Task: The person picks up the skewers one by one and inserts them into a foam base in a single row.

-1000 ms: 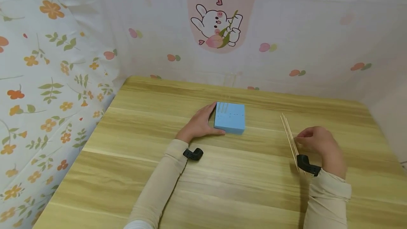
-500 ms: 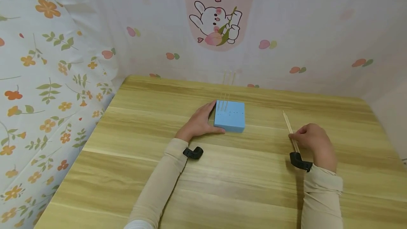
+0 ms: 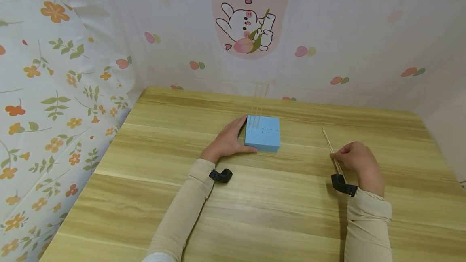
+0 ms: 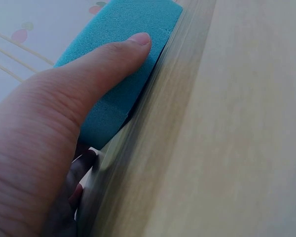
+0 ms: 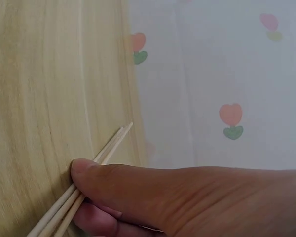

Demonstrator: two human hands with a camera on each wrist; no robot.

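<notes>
My left hand (image 3: 225, 141) grips the left side of a light blue foam block (image 3: 268, 137) on the table. In the left wrist view its thumb lies along the side of the foam block (image 4: 138, 17); the other fingers are mostly hidden. Three thin wooden skewers (image 3: 264, 99) stand upright in the block's top, near its back left, with small holes beside them. Over to the right, my right hand (image 3: 358, 163) pinches a few loose wooden skewers. The right wrist view has these skewers (image 5: 51, 212) between thumb and fingers, their tips slightly spread.
The wooden table (image 3: 262, 213) has its back edge against a white printed cloth (image 3: 364, 31). A flowered cloth (image 3: 62, 104) hangs along the left side. A black wrist mount (image 3: 221, 175) sits on the left wrist, another wrist mount (image 3: 343, 185) on the right.
My right hand has moved slightly left and now pinches the skewers, whose lower ends have shifted. My left hand and the foam block have stayed put.
</notes>
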